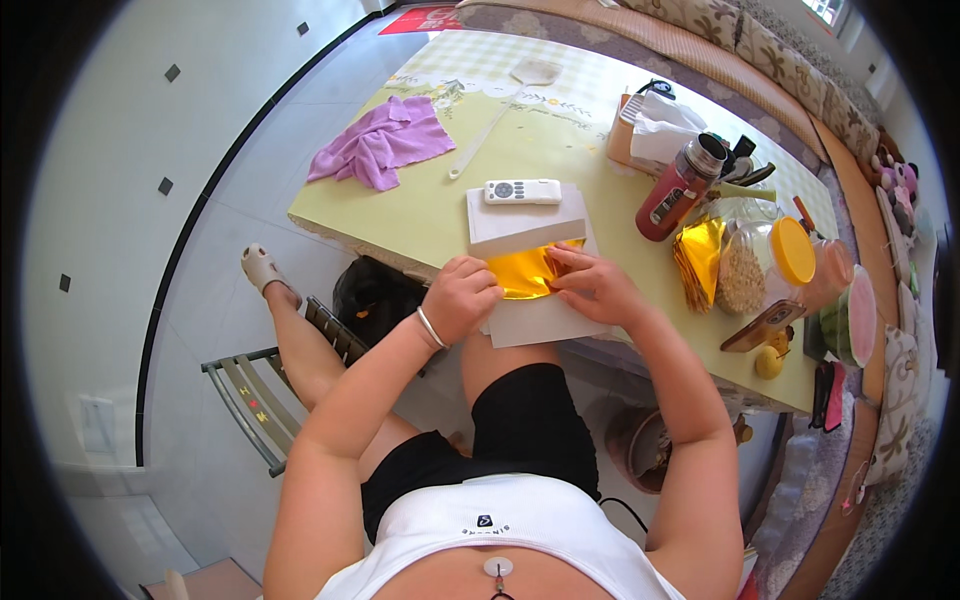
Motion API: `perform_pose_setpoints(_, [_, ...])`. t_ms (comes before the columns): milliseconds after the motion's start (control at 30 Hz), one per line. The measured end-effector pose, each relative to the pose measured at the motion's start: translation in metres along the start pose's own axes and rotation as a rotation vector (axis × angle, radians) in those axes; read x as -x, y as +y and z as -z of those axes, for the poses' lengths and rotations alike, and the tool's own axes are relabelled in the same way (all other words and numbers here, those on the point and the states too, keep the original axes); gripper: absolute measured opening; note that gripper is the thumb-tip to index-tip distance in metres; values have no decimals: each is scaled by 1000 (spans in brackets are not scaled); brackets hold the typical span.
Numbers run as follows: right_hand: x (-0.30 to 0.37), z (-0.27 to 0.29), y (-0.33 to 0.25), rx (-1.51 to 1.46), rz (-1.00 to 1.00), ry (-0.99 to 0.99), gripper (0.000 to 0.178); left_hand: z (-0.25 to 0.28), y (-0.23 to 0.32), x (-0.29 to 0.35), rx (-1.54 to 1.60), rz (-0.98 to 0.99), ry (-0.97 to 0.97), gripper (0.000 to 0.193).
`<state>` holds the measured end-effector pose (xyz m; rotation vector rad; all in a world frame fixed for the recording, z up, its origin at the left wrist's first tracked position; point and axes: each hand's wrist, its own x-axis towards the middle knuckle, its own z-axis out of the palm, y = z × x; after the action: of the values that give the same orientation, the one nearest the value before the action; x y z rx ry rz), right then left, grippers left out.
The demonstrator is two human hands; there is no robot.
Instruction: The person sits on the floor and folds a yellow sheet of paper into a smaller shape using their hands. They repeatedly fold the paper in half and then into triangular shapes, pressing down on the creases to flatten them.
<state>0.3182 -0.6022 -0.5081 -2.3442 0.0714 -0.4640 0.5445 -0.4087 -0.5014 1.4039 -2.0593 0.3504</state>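
The gold foil sheet [522, 284] is at 12 o'clock from the wearer, over white paper [540, 325] at the near edge of the desk [400, 222]; the step appears to be folding or aligning it. Left hand [463, 295]: fingers pinched closed on its 9 o'clock edge; right hand [603, 288]: fingers partly spread at the 3 o'clock edge, grip unclear. Next move likely calls for even two-sided tension.

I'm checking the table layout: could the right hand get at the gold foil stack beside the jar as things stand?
Probably yes: the gold foil stack lies just right of the right hand, with bare tabletop between them, though that hand is touching another gold sheet.
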Motion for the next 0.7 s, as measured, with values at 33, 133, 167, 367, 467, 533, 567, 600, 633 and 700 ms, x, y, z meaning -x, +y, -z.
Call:
perform_pose_setpoints(33, [-2, -6, -9, 13, -47, 15, 22, -3, 6, -2, 42, 34, 23, 9])
perform_pose_setpoints(133, [-9, -30, -33, 125, -113, 129, 14, -17, 9, 3, 186, 192, 63, 12])
perform_pose_setpoints(167, [-11, -41, -38, 207, -82, 207, 15, -23, 8, 6, 234, 251, 76, 13])
perform_pose_setpoints(367, [-13, -69, -32, 282, -143, 427, 16, -19, -3, 9, 235, 486, 139, 23])
perform_pose_setpoints(467, [-15, -70, -35, 244, -179, 442, 16, -30, -16, 18, 218, 591, 145, 15])
perform_pose_setpoints(533, [-15, -69, -36, 247, -186, 437, 15, -35, -18, 15, 201, 638, 142, 13])
perform_pose_setpoints(567, [-15, -70, -35, 247, -190, 435, 15, -37, -18, 14, 186, 654, 134, 13])
perform_pose_setpoints(600, [-15, -71, -34, 248, -192, 434, 15, -39, -18, 12, 169, 670, 126, 13])
perform_pose_setpoints(633, [-15, -70, -34, 251, -196, 438, 14, -40, -19, 10, 157, 676, 107, 13])
perform_pose_setpoints(700, [-17, -70, -35, 254, -203, 445, 15, -40, -20, 7, 130, 691, 68, 14])
